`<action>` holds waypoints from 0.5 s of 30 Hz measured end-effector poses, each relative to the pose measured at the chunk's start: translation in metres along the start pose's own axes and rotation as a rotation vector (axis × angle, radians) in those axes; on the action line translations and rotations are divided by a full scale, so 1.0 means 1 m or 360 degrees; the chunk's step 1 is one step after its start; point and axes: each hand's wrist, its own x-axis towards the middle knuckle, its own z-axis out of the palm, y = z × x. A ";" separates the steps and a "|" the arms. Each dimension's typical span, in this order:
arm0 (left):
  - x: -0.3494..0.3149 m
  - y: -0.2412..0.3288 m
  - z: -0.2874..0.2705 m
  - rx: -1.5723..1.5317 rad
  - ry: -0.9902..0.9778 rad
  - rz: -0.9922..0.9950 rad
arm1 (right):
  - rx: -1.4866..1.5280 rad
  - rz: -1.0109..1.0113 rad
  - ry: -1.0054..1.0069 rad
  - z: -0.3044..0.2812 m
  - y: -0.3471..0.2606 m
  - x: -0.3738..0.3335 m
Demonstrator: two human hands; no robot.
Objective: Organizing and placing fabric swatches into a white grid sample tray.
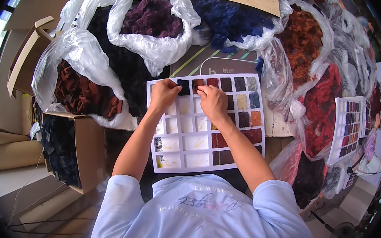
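Note:
A white swatch board (pixel 195 168), divided into small cells, lies tilted in front of me. The thumb and fingers of my left hand (pixel 163 95) pinch the edge of a blackish-blue fabric swatch (pixel 183 87) in its top row. Just right of it, my right hand (pixel 214 103) is closed at the fingertips on a rust-brown swatch (pixel 196 84); the fingers partly cover it. Swatches in dark, red, cream, blue and orange (pixel 256 118) fill cells along the board's right side. Bare cells (pixel 196 143) with yellowish smears show between my forearms.
Plastic bags of purple (pixel 154 18), blue (pixel 231 20), rust (pixel 299 42) and red scraps (pixel 320 107) crowd round the board. At left stands a cardboard box (pixel 92 153) of dark scraps. Another swatch board (pixel 346 130) is at right, near another person (pixel 371 155).

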 end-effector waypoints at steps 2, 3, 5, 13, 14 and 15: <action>-0.003 0.002 0.002 0.0072 0.0038 0.0074 | -0.0118 -0.0151 -0.0218 -0.007 0.006 0.010; -0.008 0.013 0.002 0.0342 0.0100 0.0257 | -0.0211 -0.0294 -0.0260 -0.011 0.007 0.017; -0.009 0.020 0.004 0.0709 0.0162 0.0518 | -0.0320 -0.0428 -0.0355 -0.018 0.009 0.031; -0.024 0.014 -0.021 0.0863 -0.0083 0.0886 | -0.0069 -0.0991 -0.0502 -0.025 0.032 0.039; -0.025 0.018 -0.017 0.0854 -0.0084 0.0926 | -0.0104 -0.1057 -0.0527 -0.031 0.034 0.040; -0.026 0.018 -0.015 0.0826 -0.0063 0.0975 | -0.0122 -0.1066 -0.0502 -0.037 0.031 0.043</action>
